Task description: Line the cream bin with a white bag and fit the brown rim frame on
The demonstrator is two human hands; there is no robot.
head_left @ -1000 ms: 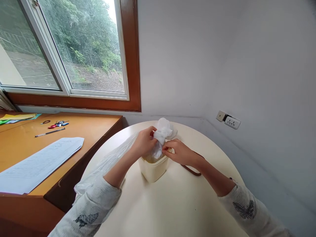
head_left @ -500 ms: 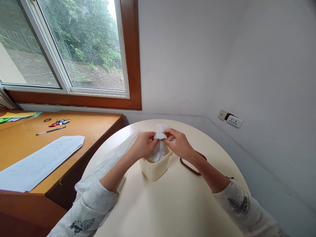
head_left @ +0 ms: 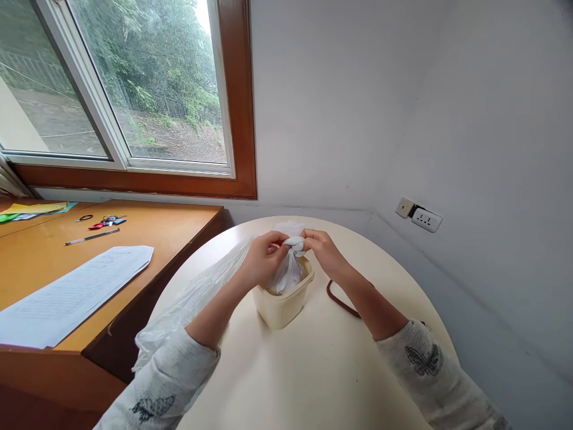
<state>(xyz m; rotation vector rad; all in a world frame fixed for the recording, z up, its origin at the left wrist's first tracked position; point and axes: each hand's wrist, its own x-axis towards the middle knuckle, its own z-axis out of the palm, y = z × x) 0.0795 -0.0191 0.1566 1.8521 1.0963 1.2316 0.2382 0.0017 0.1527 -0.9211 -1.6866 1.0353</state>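
Cream-coloured plastic is pretty much everything here: a small square cream plastic bin [head_left: 283, 303] sits near the middle of a round cream table [head_left: 313, 370], and there's a thin white plastic bag liner [head_left: 289, 272] stuffed inside it with its top gathered into a bunch just above the rim. Both hands are right on that bunch. The left hand [head_left: 262, 260] is curled closed around the gathered neck from the left side, fingers pinched tight on the plastic, and the right hand [head_left: 323, 251] comes in from the right with its fingertips also pinched shut on the twisted top, so the two hands are almost touching each other over the bin. Can't really tell if there's a finished knot in there, the fingers cover it. A second, loose clear plastic bag [head_left: 192, 301] lies draped off the left edge of the table, under the left forearm. Just right of the bin, partly behind the right wrist, there's a thin brown loop [head_left: 340, 300] lying flat on the table. Off to the left is an orange wooden desk [head_left: 134, 230] with white printed sheets of paper [head_left: 71, 295] and a pen [head_left: 92, 237], under a window with a brown wooden frame [head_left: 244, 119].
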